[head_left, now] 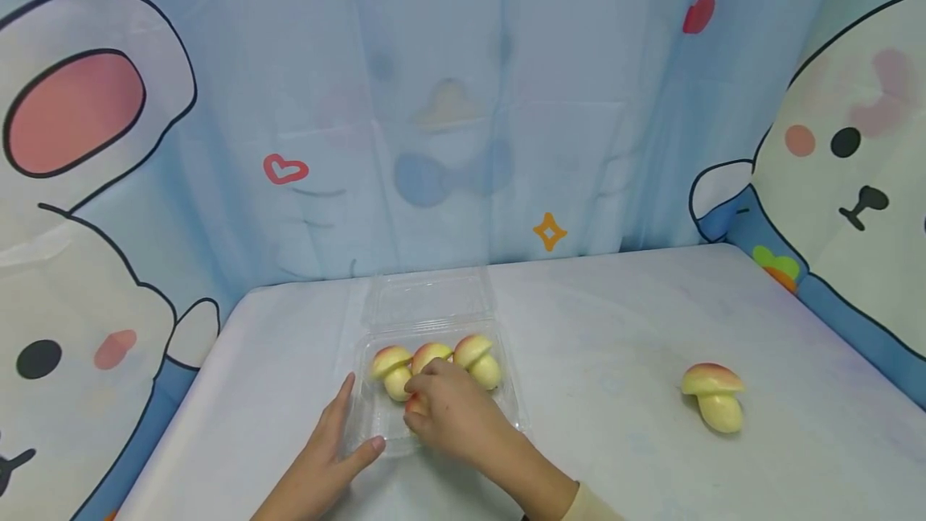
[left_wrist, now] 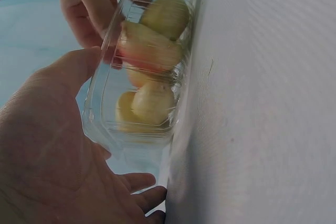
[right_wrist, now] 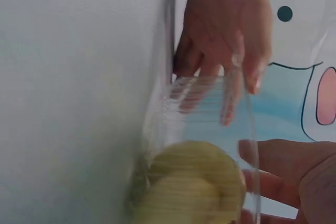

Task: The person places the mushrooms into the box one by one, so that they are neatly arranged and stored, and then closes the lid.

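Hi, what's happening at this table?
A person is handling mushroom-shaped pieces over a clear plastic box, whose lid lies open behind it. The right hand holds one piece inside the box, in front of three others. The left hand is at the box's left side, fingers extended. A fifth piece lies apart on the table, to the right.

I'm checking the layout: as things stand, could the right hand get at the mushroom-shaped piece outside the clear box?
Probably yes, once the right hand releases the red-tinged piece it pinches in the clear box; nothing appears to stand between that box and the lone mushroom.
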The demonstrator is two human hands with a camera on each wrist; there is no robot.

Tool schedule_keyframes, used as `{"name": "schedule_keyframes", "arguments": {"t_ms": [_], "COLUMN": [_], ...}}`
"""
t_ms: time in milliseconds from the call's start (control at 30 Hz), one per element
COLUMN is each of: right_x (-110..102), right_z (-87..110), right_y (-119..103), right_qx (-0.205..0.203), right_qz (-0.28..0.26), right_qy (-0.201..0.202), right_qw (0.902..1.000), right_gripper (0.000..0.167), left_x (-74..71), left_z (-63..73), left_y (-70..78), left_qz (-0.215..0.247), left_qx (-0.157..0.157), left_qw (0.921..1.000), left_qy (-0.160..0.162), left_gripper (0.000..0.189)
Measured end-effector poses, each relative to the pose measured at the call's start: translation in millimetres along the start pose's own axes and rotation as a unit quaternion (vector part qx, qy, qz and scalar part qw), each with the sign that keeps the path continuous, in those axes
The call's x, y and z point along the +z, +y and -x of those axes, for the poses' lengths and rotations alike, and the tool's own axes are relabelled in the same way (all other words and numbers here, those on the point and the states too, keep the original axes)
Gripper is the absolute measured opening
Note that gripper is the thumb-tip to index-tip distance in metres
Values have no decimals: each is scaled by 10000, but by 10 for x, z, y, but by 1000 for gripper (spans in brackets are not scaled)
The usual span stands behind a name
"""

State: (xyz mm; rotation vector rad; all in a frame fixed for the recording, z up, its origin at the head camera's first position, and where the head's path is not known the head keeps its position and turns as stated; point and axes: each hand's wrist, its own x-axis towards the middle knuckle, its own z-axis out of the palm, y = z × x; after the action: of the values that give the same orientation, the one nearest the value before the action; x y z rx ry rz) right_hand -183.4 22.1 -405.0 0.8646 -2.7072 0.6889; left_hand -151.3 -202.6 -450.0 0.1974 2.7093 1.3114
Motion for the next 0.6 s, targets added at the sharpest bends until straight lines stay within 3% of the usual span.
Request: {"name": "schedule_keyframes", "arguments": {"t_ms": [200, 600], "right_x": [-52, 73], "right_z": [-7, -9], "right_y": [29, -2], "right_qx": [65, 143], "right_qz": [-113, 233], "right_qy": [-178, 263], "right_qw": [9998, 9993], "right_gripper": [22, 22], "left_x": [0, 12], "left_z": [-5, -11], "left_y": [-5, -3], "left_qz": [45, 14], "left_qx": [-55, -119], "left_qw": [10000, 9999], "left_qy": [-41, -10], "left_gripper": [100, 100]}}
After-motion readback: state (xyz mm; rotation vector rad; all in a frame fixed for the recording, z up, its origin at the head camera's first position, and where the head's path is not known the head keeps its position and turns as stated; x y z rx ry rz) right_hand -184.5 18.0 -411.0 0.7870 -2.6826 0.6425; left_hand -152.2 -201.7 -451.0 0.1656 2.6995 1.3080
